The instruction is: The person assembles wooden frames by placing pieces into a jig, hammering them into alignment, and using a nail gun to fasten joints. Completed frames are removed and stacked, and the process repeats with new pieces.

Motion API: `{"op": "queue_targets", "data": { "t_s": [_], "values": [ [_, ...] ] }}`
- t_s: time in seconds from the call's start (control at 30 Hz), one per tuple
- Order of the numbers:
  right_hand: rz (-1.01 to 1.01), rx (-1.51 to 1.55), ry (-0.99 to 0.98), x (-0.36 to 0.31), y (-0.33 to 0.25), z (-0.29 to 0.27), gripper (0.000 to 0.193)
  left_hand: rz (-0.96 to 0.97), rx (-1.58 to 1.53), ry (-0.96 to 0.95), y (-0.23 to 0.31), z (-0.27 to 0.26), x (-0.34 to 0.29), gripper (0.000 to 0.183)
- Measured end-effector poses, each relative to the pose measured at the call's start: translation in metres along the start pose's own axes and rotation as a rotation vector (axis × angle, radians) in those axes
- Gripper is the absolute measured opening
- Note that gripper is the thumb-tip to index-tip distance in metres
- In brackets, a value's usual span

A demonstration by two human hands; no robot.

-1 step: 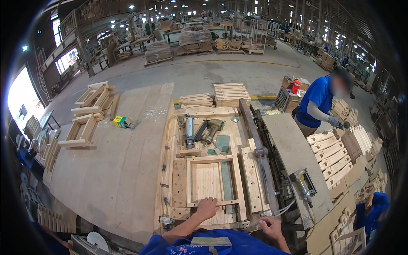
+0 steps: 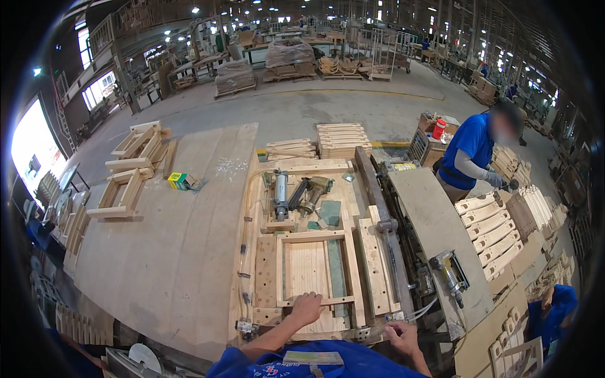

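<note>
Grasping pale 4-sided wooden frame (image 2: 338,300): left fingers (image 2: 307,299). Right fingers (image 2: 394,328) curled, hold unclear.

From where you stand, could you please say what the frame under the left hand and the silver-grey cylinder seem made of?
The frame looks like bare, matte wood, given its pale tan colour. The cylinder is probably smooth metal, from its sheen.

A grey concrete floor (image 2: 340,107) runs through a deep factory hall, marked by a thin yellow line (image 2: 353,90). Daylight whitens a tall opening (image 2: 39,138) at left — 2 bright windows (image 2: 99,90) sit farther along, near a post (image 2: 125,79). Small lamps (image 2: 195,9) dot the dark roof — below, wrapped stacks (image 2: 288,53) stand on pallets.
</note>
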State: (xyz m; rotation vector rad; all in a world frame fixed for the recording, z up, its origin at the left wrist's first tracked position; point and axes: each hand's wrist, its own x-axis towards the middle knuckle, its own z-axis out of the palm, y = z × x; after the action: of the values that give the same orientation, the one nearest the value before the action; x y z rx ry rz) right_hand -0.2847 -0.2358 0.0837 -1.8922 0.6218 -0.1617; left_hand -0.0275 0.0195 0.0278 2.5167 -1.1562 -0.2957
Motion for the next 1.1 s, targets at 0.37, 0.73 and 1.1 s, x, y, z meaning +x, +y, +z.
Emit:
{"op": "queue_targets", "data": {
  "t_s": [0.37, 0.73, 1.1],
  "values": [
    [-0.111, -0.053, 0.177, 0.022, -0.003, -0.019, 0.02, 0.045, -0.012, -0.352, -0.009, -0.022, 0.029, 0.04],
    [-0.193, 0.075, 0.257, 0.046, -0.03, -0.01, 0.018, -0.144, -0.512, 0.054, 0.019, -0.233, 0.039, 0.055],
    [-0.169, 0.035, 0.004, 0.055, -0.039, 0.027, 0.015, -0.522, -1.604, 0.99, -0.115, -0.24, -0.132, 0.019]
  ]
}}
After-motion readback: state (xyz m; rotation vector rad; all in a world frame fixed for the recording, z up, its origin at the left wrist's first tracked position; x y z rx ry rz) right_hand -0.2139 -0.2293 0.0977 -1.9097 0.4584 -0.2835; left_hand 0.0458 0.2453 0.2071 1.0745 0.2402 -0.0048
